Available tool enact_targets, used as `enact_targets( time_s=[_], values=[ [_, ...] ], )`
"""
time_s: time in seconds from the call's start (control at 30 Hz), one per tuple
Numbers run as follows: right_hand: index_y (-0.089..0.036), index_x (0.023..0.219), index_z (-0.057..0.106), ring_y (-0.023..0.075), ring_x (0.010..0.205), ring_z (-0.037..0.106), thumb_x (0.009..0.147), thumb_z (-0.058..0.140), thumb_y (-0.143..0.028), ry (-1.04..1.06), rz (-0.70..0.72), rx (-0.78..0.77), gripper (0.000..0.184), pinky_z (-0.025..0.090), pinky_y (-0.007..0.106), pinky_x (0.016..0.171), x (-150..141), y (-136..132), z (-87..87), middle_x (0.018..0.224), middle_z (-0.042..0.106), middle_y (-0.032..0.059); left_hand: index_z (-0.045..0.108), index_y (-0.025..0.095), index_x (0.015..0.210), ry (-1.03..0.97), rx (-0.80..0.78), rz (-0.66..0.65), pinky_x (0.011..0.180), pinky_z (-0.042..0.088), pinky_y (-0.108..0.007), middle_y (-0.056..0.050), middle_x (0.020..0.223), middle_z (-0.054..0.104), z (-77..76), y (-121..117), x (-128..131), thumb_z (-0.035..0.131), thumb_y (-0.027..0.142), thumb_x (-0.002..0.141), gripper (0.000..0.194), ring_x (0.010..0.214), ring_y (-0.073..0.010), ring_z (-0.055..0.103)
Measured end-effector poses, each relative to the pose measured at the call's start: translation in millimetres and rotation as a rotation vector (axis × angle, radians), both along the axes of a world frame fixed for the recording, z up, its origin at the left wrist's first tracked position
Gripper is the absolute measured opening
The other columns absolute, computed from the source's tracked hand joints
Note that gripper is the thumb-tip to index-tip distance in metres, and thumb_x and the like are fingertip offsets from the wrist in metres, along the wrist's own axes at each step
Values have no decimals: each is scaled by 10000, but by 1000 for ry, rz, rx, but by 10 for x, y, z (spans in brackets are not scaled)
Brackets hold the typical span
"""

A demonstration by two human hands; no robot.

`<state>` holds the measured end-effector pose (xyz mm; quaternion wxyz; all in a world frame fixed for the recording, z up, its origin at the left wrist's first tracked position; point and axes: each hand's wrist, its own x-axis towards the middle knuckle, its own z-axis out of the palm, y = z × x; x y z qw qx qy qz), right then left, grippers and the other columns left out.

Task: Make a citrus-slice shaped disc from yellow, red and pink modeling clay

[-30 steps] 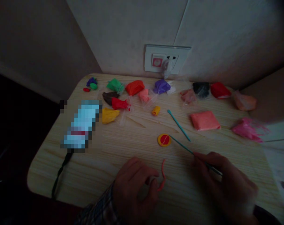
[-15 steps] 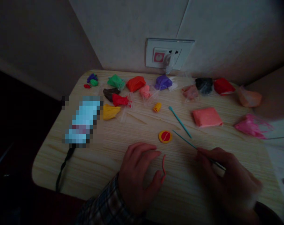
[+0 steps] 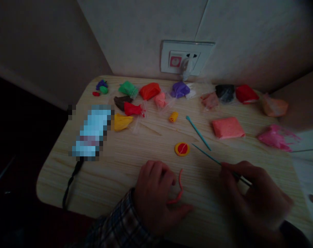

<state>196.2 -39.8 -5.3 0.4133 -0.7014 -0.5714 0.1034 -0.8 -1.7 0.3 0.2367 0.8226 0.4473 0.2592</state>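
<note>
My left hand [image 3: 157, 196] rests on the wooden table with its thumb stretched out and its fingers curled but apart from the thumb. Beside it lies a thin, wavy pink clay strand [image 3: 181, 186], part of it under the hand. In my right hand [image 3: 251, 193] is a slim teal modelling tool [image 3: 206, 155], held like a pen and pointing up to the left. Just left of its tip sits a flat yellow clay disc [image 3: 176, 149] with a red centre and a thin pale line across it. A second teal tool [image 3: 198, 133] lies behind.
Bagged clay lumps line the back, among them a purple one [image 3: 180, 89] and a salmon block [image 3: 228, 127]. A small yellow clay roll [image 3: 173, 117] lies mid-table. At left is a blurred-out phone [image 3: 93, 131] with a dark cable [image 3: 70, 182]. A wall socket [image 3: 187, 57] is behind.
The tool tip has drawn back to the right from the disc. My left hand opened away from the strand, then its fingers curled and its thumb reached out to the right. The view shifted slightly.
</note>
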Motion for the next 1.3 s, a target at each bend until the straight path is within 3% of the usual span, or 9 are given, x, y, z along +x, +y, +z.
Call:
enact_targets(
  time_s=[0.17, 0.4, 0.67, 0.8, 1.03, 1.17, 1.3],
  values=[
    [-216, 867, 608, 153, 620, 595, 820, 561, -266, -186, -14, -46, 83, 457, 295, 566, 3, 56, 33, 720, 632, 2, 543, 154, 705, 15, -74, -40, 678, 381, -371, -55, 783, 534, 36, 15, 6, 565, 128, 661, 55, 785, -219, 473],
    [-199, 922, 585, 174, 666, 597, 846, 518, -299, -288, -47, -78, 142, 454, 306, 592, 50, 92, 26, 773, 625, 27, 548, 149, 680, -116, -91, -68, 671, 362, -336, -37, 758, 559, 6, 23, -24, 552, 80, 653, 75, 755, -186, 489],
    [-223, 952, 564, 214, 842, 555, 842, 500, -258, -283, 47, -80, 131, 455, 362, 717, 72, 154, 14, 926, 557, 66, 562, 143, 715, -324, -89, -95, 683, 453, -285, -34, 721, 644, 82, 65, -40, 559, 32, 702, 111, 707, -148, 582],
    [-208, 926, 582, 226, 907, 539, 821, 535, -218, -314, 70, 30, 116, 452, 380, 746, 58, 141, 32, 986, 552, 77, 587, 141, 754, -464, -295, -121, 720, 500, -244, -50, 811, 706, 129, 69, -64, 577, 17, 699, 136, 765, -145, 657],
    [-210, 1027, 555, 209, 937, 508, 825, 490, -108, -355, 356, 57, 236, 424, 368, 764, -73, 156, 61, 1043, 541, 76, 589, 150, 729, -817, -818, -14, 687, 552, -260, -39, 810, 712, 143, 98, -121, 603, 106, 768, 61, 704, -144, 676],
    [-193, 1099, 531, 228, 978, 500, 843, 472, -124, -409, 394, 23, 272, 397, 387, 782, -138, 213, 53, 1095, 540, 93, 593, 159, 744, -931, -936, 26, 712, 537, -230, -20, 840, 720, 118, 137, -160, 601, 131, 810, 71, 755, -132, 683],
    [-185, 1195, 473, 269, 1029, 475, 848, 520, -314, -424, 286, -55, 373, 373, 427, 824, -218, 296, 9, 1180, 522, 120, 599, 160, 738, -949, -934, 37, 711, 524, -211, -16, 847, 728, 113, 164, -162, 600, 134, 818, 84, 773, -127, 683]
  ],
)
